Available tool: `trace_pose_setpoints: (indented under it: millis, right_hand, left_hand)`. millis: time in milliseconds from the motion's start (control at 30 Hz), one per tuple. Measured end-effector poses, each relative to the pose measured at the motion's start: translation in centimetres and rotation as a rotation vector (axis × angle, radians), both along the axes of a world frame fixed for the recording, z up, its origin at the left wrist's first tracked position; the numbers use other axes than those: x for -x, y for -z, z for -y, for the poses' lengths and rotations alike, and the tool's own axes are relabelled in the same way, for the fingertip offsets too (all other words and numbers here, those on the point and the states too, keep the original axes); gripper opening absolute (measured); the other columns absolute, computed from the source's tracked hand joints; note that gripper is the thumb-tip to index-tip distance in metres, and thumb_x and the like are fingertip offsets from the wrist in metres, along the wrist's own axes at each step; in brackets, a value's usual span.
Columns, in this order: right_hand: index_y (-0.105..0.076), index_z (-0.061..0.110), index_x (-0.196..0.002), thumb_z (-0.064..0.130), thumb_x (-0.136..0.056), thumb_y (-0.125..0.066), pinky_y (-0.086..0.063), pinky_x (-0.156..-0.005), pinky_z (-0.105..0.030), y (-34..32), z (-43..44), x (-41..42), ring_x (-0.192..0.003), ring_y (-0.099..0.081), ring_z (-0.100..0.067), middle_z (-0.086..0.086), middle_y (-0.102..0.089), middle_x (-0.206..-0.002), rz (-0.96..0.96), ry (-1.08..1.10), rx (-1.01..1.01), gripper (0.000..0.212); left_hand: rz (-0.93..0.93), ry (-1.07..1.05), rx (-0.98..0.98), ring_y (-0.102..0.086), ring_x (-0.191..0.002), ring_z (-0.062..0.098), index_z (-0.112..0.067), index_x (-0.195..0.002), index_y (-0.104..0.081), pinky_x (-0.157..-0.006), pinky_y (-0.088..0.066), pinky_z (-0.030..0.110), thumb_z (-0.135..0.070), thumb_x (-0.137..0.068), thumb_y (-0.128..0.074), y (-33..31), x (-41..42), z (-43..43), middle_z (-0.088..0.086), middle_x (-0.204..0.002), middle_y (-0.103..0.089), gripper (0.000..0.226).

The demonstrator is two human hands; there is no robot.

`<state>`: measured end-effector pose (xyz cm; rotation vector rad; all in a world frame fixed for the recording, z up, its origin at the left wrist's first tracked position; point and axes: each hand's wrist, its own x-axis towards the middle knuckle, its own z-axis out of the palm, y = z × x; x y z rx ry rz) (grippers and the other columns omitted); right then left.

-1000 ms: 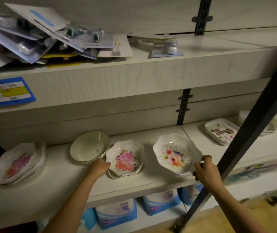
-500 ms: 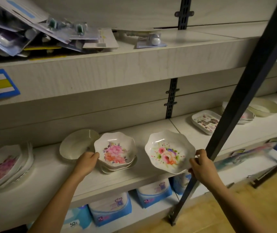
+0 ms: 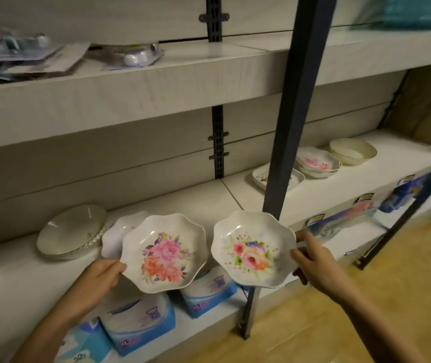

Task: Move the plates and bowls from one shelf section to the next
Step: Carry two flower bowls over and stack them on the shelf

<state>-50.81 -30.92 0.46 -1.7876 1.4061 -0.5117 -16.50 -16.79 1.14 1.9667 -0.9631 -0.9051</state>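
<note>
Left hand (image 3: 99, 276) pinching rim of left plate (image 3: 164, 254), right hand (image 3: 314, 263) pinching rim of right plate (image 3: 252, 250). Both floral plates tilting toward camera, hanging in air before front edge of shelf (image 3: 26, 279). Plain bowl (image 3: 71, 231) and white plate (image 3: 116, 237) sitting on left section behind. Next section holding tray (image 3: 260, 176), plate stack (image 3: 316, 162), far bowl (image 3: 352, 151). Dark post (image 3: 295, 100) standing in front. Blue packs (image 3: 136, 326) lying on lower shelf. Wood floor (image 3: 366, 297) showing at right.

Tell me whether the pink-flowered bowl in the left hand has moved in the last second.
Yes. The pink-flowered bowl, gripped by the left hand, has lifted off its stack and come forward past the shelf front edge.
</note>
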Motion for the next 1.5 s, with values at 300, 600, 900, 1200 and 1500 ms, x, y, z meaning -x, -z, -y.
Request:
trace_pose_setpoints:
  millis: [300,600,900,1200,1500]
  right_hand:
    - [-0.046,0.011,-0.103,0.014,-0.095,-0.045,-0.045,-0.048,-0.031,-0.4,2.9,11.9,-0.045,-0.052,-0.014,-0.012,-0.069,-0.076,-0.02,-0.03,0.012,0.009]
    - [-0.047,0.01,-0.109,0.015,-0.095,-0.045,-0.04,-0.043,-0.021,-0.4,6.8,23.6,-0.047,-0.052,-0.012,-0.007,-0.064,-0.071,0.005,0.012,-0.023,0.014]
    - [-0.046,0.009,-0.106,0.014,-0.093,-0.044,-0.044,-0.049,-0.032,-0.2,12.4,31.2,-0.051,-0.054,-0.02,-0.01,-0.065,-0.066,0.024,0.167,-0.003,0.014]
    - [-0.046,0.011,-0.111,0.017,-0.095,-0.044,-0.049,-0.055,-0.034,-0.9,22.0,33.4,-0.06,-0.058,-0.02,-0.011,-0.065,-0.079,0.074,0.159,0.014,0.017]
    - [-0.043,0.017,-0.112,0.021,-0.096,-0.045,-0.058,-0.075,-0.045,-0.6,35.3,30.1,-0.075,-0.066,-0.026,-0.009,-0.068,-0.089,0.171,0.108,-0.063,0.017]
  left_hand:
    - [-0.013,-0.034,-0.025,-0.035,-0.055,0.016,-0.01,-0.062,-0.047,-0.057,-0.026,0.027,-0.01,-0.092,-0.046,0.6,11.5,0.5,-0.001,-0.051,-0.039,0.03]
    - [-0.015,-0.016,0.015,-0.037,-0.07,0.017,-0.006,-0.074,-0.052,-0.057,-0.025,0.027,-0.012,-0.093,-0.044,0.6,24.4,4.2,0.009,-0.069,-0.041,0.022]
    - [0.025,0.071,0.04,-0.029,-0.04,0.008,-0.007,-0.063,-0.052,-0.049,-0.023,0.026,-0.012,-0.092,-0.043,-0.8,31.6,13.1,-0.007,-0.039,-0.033,0.031]
    - [-0.012,0.048,0.052,-0.03,-0.044,0.011,-0.007,-0.066,-0.055,-0.048,-0.024,0.024,-0.016,-0.092,-0.043,-1.1,33.8,23.5,-0.005,-0.045,-0.035,0.03]
    - [0.122,-0.085,0.112,-0.026,-0.049,0.016,-0.007,-0.067,-0.05,-0.052,-0.021,0.028,-0.012,-0.092,-0.044,-1.5,32.9,32.4,-0.001,-0.051,-0.031,0.026]
